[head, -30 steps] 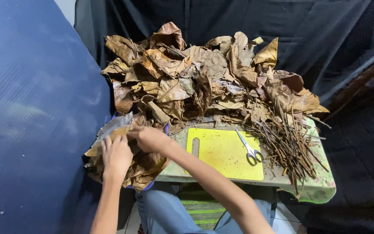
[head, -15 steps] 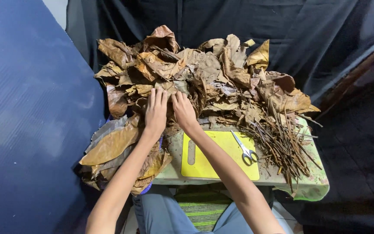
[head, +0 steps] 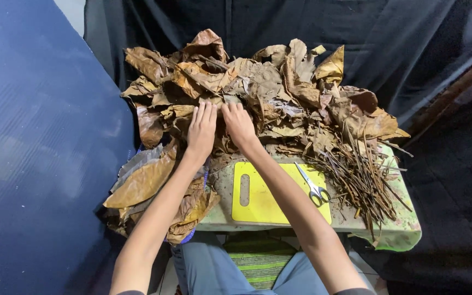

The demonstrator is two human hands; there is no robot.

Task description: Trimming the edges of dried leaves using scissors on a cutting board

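Both forearms are bare to past the elbow, the left hand (head: 201,128) and right hand (head: 240,125) ungloved with no rings visible, above grey-blue trousers (head: 203,267), possibly jeans.

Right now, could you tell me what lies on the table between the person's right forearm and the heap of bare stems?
In the head view, scissors lie on the yellow cutting board.

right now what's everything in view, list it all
dry leaves: one big heap, brown, far half of table
leaf stack: one pile, brown, table's near left corner
stems: one loose bundle, dark brown, right side of table
cutting board: one, yellow, near edge, middle
scissors: one pair, grey handles, on the board's right side
table: one, pale green cover
backdrop cloth: dark, behind
left hand: flat on the heap
right hand: flat on the heap, beside it
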